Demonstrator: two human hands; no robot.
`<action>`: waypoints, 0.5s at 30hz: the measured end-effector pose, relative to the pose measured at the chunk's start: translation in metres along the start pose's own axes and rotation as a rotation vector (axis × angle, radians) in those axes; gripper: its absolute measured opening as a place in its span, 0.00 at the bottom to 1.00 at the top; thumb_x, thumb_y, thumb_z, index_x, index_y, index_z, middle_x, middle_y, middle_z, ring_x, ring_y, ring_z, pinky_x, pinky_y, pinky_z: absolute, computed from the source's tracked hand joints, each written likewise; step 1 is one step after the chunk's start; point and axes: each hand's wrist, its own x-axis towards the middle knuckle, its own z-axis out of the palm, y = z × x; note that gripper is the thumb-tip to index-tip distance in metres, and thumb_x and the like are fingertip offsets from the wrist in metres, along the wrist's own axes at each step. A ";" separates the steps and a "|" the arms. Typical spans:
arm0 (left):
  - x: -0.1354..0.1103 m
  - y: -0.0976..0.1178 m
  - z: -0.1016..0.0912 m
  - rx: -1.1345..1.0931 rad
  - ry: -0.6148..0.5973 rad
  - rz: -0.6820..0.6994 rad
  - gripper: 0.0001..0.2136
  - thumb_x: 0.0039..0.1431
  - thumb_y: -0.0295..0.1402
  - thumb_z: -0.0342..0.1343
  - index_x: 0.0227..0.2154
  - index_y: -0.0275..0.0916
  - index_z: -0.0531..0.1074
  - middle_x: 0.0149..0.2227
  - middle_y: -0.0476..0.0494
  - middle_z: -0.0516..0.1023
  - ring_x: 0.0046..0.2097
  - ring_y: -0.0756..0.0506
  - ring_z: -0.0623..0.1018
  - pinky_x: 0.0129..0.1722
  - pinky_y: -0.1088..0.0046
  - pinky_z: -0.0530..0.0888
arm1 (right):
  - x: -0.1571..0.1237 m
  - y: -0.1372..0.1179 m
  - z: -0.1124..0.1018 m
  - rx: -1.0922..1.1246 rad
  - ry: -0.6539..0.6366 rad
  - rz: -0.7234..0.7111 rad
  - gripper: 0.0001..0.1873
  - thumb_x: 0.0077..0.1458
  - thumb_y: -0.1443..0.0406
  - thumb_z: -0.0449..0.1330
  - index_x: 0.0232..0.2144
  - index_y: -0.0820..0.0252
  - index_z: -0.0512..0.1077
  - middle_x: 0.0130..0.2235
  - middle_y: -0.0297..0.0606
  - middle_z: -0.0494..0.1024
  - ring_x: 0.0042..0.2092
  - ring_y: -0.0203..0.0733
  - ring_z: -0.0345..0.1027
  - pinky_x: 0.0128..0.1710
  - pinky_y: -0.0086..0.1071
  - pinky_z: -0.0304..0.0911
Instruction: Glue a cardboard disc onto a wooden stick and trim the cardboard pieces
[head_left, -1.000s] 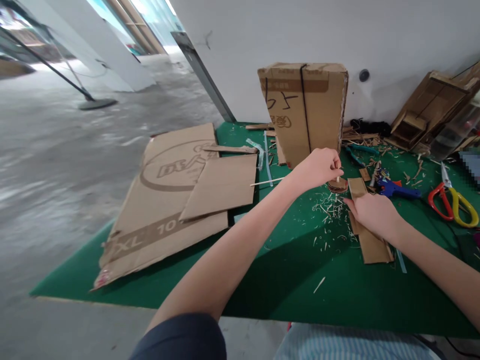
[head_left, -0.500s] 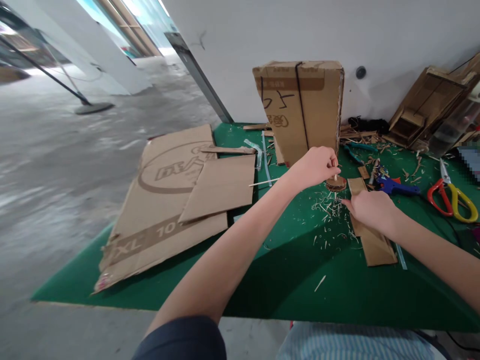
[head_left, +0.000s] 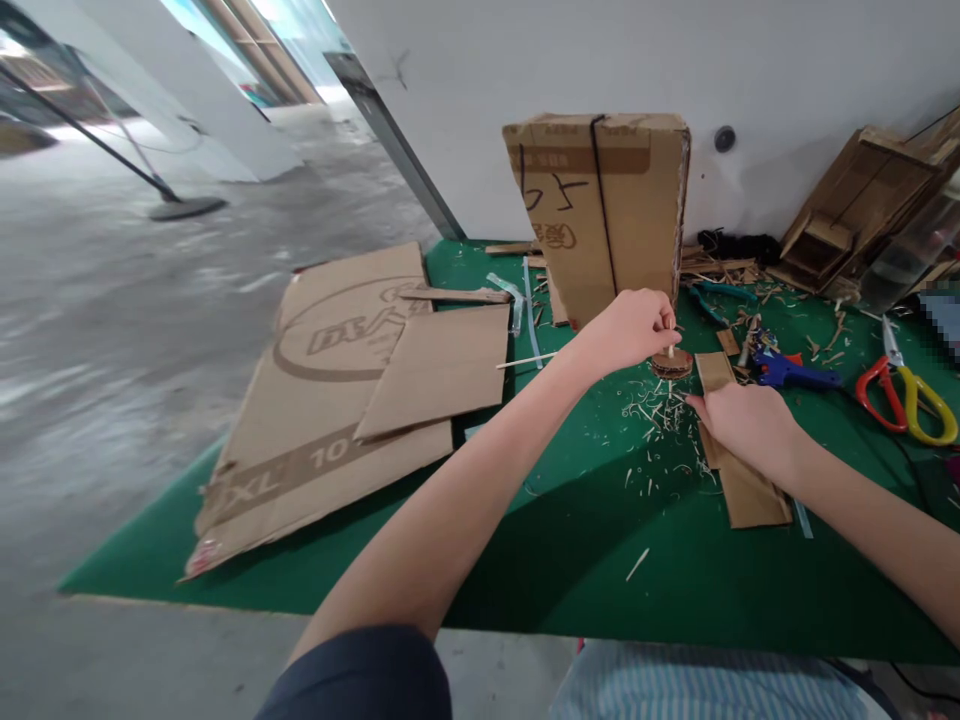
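Observation:
My left hand (head_left: 643, 325) pinches the top of a thin wooden stick (head_left: 671, 350) between thumb and fingers. Below the fingertips, the stick runs through a small round cardboard disc (head_left: 672, 364), and its lower end points down at the table. Close to that lower end, my right hand (head_left: 739, 412) is closed, knuckles up, around something small whose tip pokes out; its kind is hidden. Curled wood shavings (head_left: 660, 412) lie scattered beneath. Under the right hand is a cardboard strip (head_left: 754, 500).
A tall cardboard box (head_left: 600, 210) stands behind my hands. Flat cardboard sheets (head_left: 337, 350) cover the left of the green table (head_left: 525, 590). To the right lie a blue glue gun (head_left: 799, 372), red-and-yellow scissors (head_left: 907, 395) and teal-handled pliers (head_left: 724, 295).
Both hands stay in nearly the same place, with the stick and disc still in my left grip. The whole view has shifted very slightly.

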 end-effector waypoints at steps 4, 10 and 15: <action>0.000 -0.001 0.000 -0.011 0.008 0.013 0.05 0.53 0.33 0.55 0.29 0.36 0.71 0.30 0.42 0.79 0.29 0.49 0.74 0.31 0.71 0.65 | 0.004 0.000 -0.007 0.021 -0.069 0.002 0.30 0.67 0.55 0.40 0.32 0.67 0.77 0.32 0.53 0.79 0.33 0.51 0.76 0.26 0.33 0.62; -0.001 0.004 -0.001 0.003 -0.006 -0.008 0.04 0.53 0.32 0.56 0.29 0.35 0.71 0.29 0.43 0.78 0.29 0.49 0.74 0.31 0.71 0.65 | 0.008 0.003 -0.008 0.010 -0.113 -0.041 0.28 0.67 0.56 0.41 0.37 0.66 0.77 0.34 0.52 0.79 0.35 0.51 0.76 0.27 0.34 0.64; 0.000 0.003 -0.001 -0.003 -0.007 0.007 0.05 0.53 0.32 0.55 0.29 0.35 0.71 0.29 0.42 0.79 0.29 0.48 0.74 0.30 0.71 0.65 | 0.001 0.005 -0.002 -0.003 -0.031 -0.066 0.32 0.67 0.55 0.40 0.29 0.67 0.77 0.31 0.52 0.79 0.33 0.51 0.76 0.25 0.33 0.62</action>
